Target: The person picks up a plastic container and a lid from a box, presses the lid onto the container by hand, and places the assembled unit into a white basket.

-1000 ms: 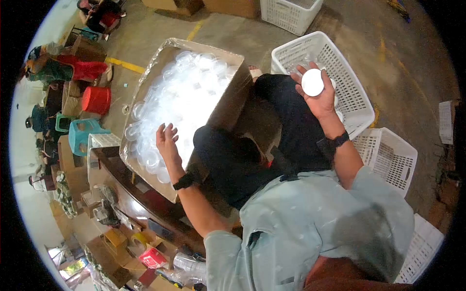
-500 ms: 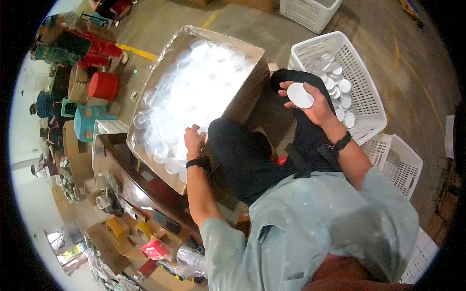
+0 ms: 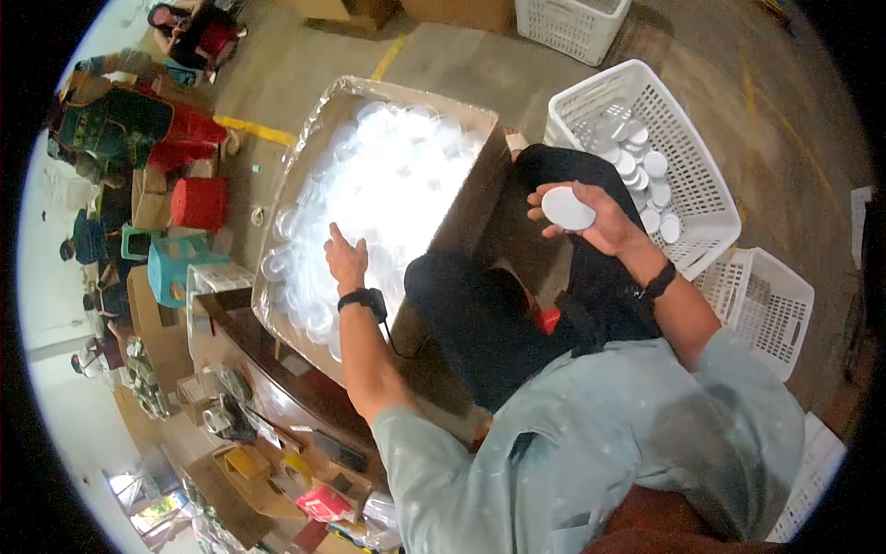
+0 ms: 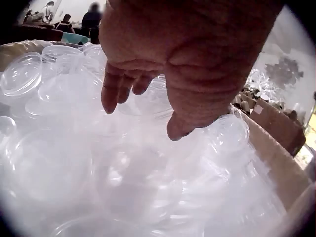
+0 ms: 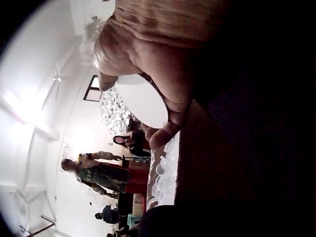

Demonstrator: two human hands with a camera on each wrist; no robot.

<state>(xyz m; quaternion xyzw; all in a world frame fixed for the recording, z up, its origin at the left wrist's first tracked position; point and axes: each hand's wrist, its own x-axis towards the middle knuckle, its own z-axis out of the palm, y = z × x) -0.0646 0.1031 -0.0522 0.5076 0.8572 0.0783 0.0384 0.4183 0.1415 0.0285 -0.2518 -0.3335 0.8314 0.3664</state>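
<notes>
Left hand [image 3: 345, 259], fingers loosely spread, hovers over clear plastic lids [image 3: 388, 175] in a cardboard box [image 3: 466, 198]; right hand [image 3: 591, 217] grips a white round lid [image 3: 567, 208].

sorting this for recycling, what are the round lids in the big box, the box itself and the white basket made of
Lids: clear, glossy thin plastic by the look, see-through with shiny rims. Box: brown matte cardboard, lined with clear film. Basket: white moulded plastic lattice, probably rigid.
</notes>
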